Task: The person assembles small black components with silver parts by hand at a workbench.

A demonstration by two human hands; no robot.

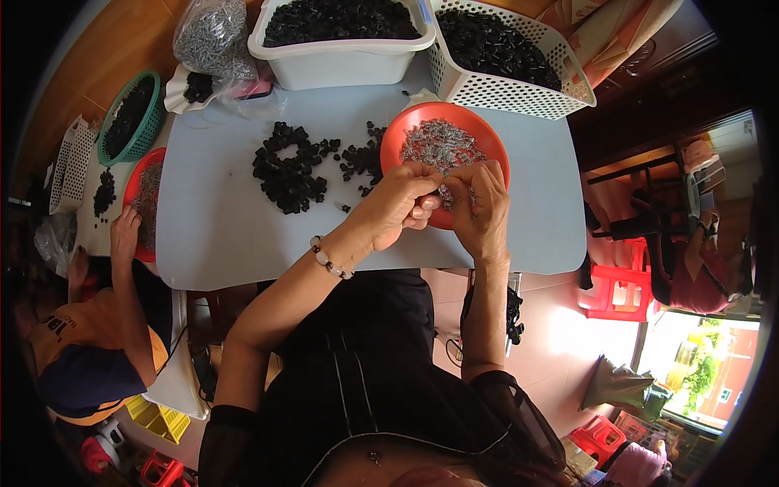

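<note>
Red bowl [391, 134]: smooth plastic, slightly glossy; small silvery pieces [438, 142] inside look metallic, shiny. Black pieces [292, 191] look plastic. Tabletop [219, 243] smooth, matt.

Off to the left, a co-worker [81, 325] in an orange top and dark blue cap [81, 377] sits near a teal basket [144, 135] and a white perforated basket [71, 166]. A yellow crate [158, 419] stands on the floor [548, 325] below. To the right are a red stool [618, 294], a person in pink [704, 280] and a bright opening [694, 365] (greenery shows through it), with patterned peach fabric [613, 28] at the top.
</note>
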